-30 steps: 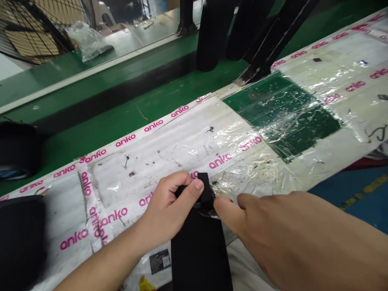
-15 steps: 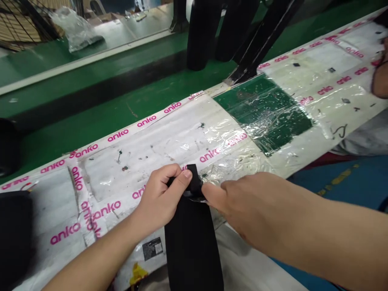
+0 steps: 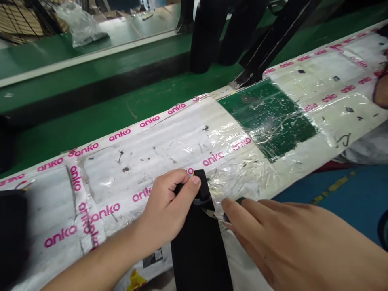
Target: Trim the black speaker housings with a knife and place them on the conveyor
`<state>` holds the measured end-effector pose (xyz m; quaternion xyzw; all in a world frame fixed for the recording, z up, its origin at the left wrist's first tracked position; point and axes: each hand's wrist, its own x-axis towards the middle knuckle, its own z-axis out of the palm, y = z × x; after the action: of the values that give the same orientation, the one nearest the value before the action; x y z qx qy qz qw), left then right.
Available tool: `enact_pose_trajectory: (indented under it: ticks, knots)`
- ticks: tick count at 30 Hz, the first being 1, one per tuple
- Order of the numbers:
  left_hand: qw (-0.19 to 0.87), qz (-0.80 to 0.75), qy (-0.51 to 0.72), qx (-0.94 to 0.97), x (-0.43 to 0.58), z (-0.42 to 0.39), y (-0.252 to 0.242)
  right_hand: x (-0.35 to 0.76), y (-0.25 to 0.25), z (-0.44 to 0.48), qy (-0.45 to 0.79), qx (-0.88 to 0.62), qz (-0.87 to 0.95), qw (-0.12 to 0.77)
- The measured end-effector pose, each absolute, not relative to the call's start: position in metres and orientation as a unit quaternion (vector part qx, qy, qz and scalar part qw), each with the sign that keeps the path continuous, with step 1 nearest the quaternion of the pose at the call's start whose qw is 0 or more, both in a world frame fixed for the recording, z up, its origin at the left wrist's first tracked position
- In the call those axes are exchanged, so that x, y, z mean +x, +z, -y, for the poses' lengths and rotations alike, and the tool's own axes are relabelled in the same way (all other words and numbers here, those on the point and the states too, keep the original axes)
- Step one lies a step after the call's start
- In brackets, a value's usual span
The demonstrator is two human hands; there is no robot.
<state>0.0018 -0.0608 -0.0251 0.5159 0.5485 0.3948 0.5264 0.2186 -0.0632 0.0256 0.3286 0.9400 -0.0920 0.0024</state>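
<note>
A long black piece [image 3: 201, 246], which looks like a covered strip or panel, stretches from the bottom of the head view up to my hands. My left hand [image 3: 172, 198] is closed on its upper end, thumb pressed down beside a black end tab [image 3: 201, 184]. A greyish edge shows below the tab. In my right hand [image 3: 273, 238] is a small cutting tool with a pointed metal blade [image 3: 214, 214]. Its tip lies over the black piece just below the tab; I cannot tell whether it touches. My fingers hide most of the tool's handle.
White sheeting [image 3: 145, 149] printed with pink "anko" covers the bench under clear tape, with a bare green patch [image 3: 269, 117] to the right. Black upright pieces [image 3: 209, 36] stand behind. A clear plastic bag [image 3: 80, 26] lies back left. Another person's hand [image 3: 381, 91] shows at the right edge.
My right hand has drawn back down and right from the tab, bringing the blade into sight. My left hand keeps its hold; it and the black piece sit slightly further right in view.
</note>
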Motion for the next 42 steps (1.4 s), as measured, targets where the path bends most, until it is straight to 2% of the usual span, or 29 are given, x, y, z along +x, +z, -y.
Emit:
enact_pose_trajectory:
  ticks: [3,7,11,15,20,22,27,33,38,42]
  knots:
    - [0.529,-0.549,0.392,0.515,0.002,0.061,-0.024,0.214,0.019,0.070,-0.069,0.338,-0.938,0.024]
    - [0.525,-0.551,0.390,0.518,0.002,0.062,-0.022,0.219,0.015,0.078,-0.035,0.345,-0.932,0.104]
    - [0.528,-0.556,0.385,0.514,0.001,0.062,-0.021,0.221,0.018,0.082,-0.016,0.350,-0.930,0.113]
    - [0.524,-0.561,0.380,0.516,0.001,0.061,-0.022,0.215,0.024,0.077,-0.018,0.350,-0.933,0.083]
    - [0.522,-0.562,0.382,0.515,0.001,0.060,-0.023,0.210,0.025,0.070,-0.019,0.356,-0.934,-0.026]
    - [0.522,-0.563,0.382,0.515,0.001,0.060,-0.022,0.208,0.024,0.072,0.001,0.375,-0.926,-0.042]
    - [0.520,-0.558,0.383,0.522,0.001,0.062,-0.024,0.203,0.026,0.074,-0.004,0.349,-0.937,0.037]
    - [0.519,-0.524,0.389,0.552,-0.005,0.060,-0.031,0.203,0.026,0.058,-0.056,0.326,-0.944,0.013]
    - [0.526,-0.507,0.382,0.566,-0.008,0.058,-0.030,0.212,0.017,0.039,-0.073,0.287,-0.948,0.119]
    - [0.528,-0.501,0.380,0.570,-0.007,0.055,-0.029,0.216,0.009,0.031,-0.112,0.260,-0.953,0.110]
